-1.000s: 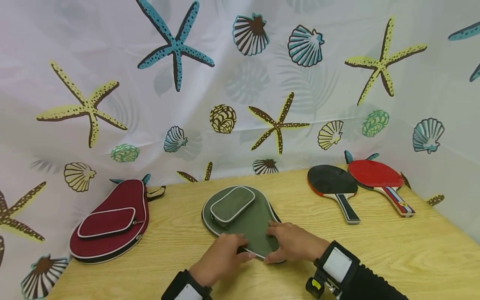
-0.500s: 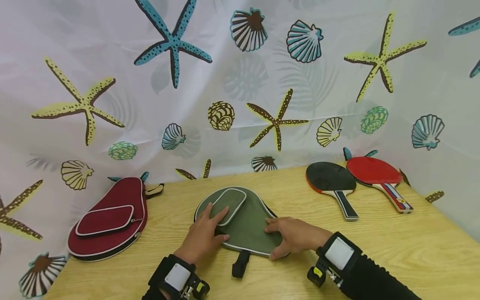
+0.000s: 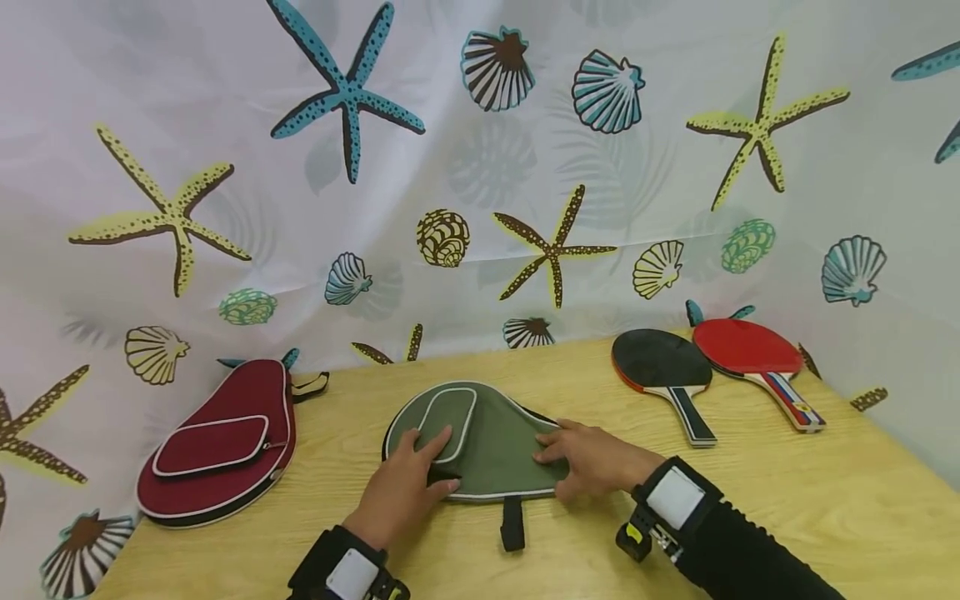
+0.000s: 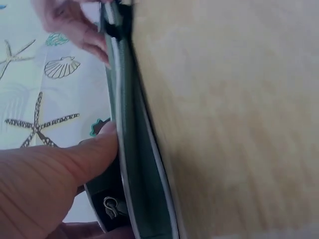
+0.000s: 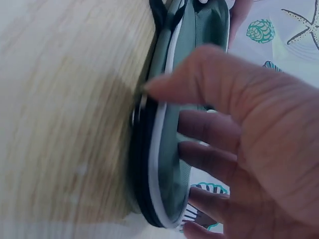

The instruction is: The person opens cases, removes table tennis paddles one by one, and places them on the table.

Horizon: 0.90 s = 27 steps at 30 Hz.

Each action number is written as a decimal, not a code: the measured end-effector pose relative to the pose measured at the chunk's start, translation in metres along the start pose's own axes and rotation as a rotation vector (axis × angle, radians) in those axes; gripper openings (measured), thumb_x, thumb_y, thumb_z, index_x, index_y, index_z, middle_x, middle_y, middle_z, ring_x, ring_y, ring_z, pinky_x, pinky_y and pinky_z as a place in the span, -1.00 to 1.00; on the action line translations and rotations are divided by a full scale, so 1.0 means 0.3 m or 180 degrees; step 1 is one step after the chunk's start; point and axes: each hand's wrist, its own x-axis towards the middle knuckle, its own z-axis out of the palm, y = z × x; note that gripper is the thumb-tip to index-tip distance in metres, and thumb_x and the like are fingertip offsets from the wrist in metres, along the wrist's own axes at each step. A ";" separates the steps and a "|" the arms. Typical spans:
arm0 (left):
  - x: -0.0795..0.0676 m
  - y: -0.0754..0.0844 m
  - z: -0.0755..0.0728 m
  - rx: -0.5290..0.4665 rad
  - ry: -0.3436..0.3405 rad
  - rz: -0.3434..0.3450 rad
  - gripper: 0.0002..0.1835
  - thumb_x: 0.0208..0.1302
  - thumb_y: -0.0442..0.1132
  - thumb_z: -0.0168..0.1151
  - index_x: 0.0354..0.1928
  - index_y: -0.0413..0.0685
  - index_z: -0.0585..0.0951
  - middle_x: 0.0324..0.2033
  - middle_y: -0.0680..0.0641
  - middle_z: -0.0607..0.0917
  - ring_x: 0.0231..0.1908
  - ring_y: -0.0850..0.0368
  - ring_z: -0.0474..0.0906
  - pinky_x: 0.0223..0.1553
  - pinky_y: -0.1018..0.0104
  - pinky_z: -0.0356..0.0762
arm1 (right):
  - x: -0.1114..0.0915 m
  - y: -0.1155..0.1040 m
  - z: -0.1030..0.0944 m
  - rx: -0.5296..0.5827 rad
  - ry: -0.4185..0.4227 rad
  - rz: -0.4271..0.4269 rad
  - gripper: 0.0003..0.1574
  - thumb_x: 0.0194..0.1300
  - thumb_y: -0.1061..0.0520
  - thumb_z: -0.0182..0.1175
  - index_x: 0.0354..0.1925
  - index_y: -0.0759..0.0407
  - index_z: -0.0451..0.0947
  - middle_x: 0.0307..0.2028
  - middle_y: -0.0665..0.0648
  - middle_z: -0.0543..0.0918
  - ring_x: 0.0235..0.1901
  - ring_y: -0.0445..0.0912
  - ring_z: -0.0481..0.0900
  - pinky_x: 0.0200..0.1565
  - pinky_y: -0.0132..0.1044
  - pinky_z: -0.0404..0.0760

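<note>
A green table tennis bat case (image 3: 502,450) with white piping and a raised pocket lies flat at the middle of the table, its rounded end to the left. My left hand (image 3: 397,492) rests on that end, fingers spread over the pocket; its thumb (image 4: 97,152) touches the case near the front edge. At the narrower end my right hand (image 3: 600,458) grips the case, fingers on the top face and thumb (image 5: 184,82) against the zipped side. A black strap (image 3: 513,523) sticks out from the near edge. Both palms are off the case.
A dark red bat case (image 3: 217,446) lies at the left with its strap loop beside it. At the back right are a black bat (image 3: 662,358) and a red bat (image 3: 750,346). A patterned curtain (image 3: 450,167) hangs behind the wooden table (image 3: 360,400).
The green case has turned so that its strap edge faces me, and the strap has come into sight. My left hand has moved from the near edge left onto the pocket.
</note>
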 end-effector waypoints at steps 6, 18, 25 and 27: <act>-0.020 0.023 0.007 0.0075 0.0043 -0.0094 -0.30 0.23 -0.12 0.45 0.40 -0.08 0.47 0.14 -0.54 0.41 -0.07 -0.40 0.63 -0.18 -0.08 0.65 | 0.019 -0.009 -0.016 -0.0235 0.0150 -0.0101 -0.47 0.15 0.30 0.32 0.14 0.33 0.64 0.27 0.37 0.52 0.36 0.41 0.30 0.30 0.23 0.33; -0.036 0.073 0.018 -0.0324 -0.0055 -0.0289 -0.33 0.20 -0.31 0.45 0.37 -0.13 0.50 0.11 -0.63 0.31 -0.36 -0.34 0.67 -0.40 0.13 0.61 | 0.055 -0.002 0.017 -0.0592 0.0715 0.0038 -0.51 0.10 0.60 0.21 -0.03 0.33 0.73 0.03 0.38 0.69 0.04 0.26 0.66 -0.01 -0.03 0.66; -0.036 0.098 0.036 -0.0364 0.0025 -0.0300 -0.38 0.24 -0.31 0.42 0.36 -0.20 0.50 0.09 -0.61 0.31 -0.43 -0.40 0.61 -0.41 0.03 0.61 | 0.050 -0.094 0.081 -0.0207 0.1166 -0.0079 -0.67 0.12 0.51 0.19 -0.15 0.38 0.73 -0.19 0.28 0.73 -0.10 0.21 0.67 0.00 0.10 0.61; -0.035 0.107 0.040 -0.0338 0.0107 -0.0247 -0.39 0.25 -0.31 0.41 0.34 -0.23 0.51 0.06 -0.60 0.32 -0.43 -0.39 0.60 -0.40 -0.03 0.62 | 0.053 -0.138 0.102 -0.0203 0.1234 -0.0176 -0.79 0.18 0.43 0.22 -0.24 0.33 0.74 -0.29 0.22 0.71 -0.21 0.16 0.66 -0.10 0.07 0.61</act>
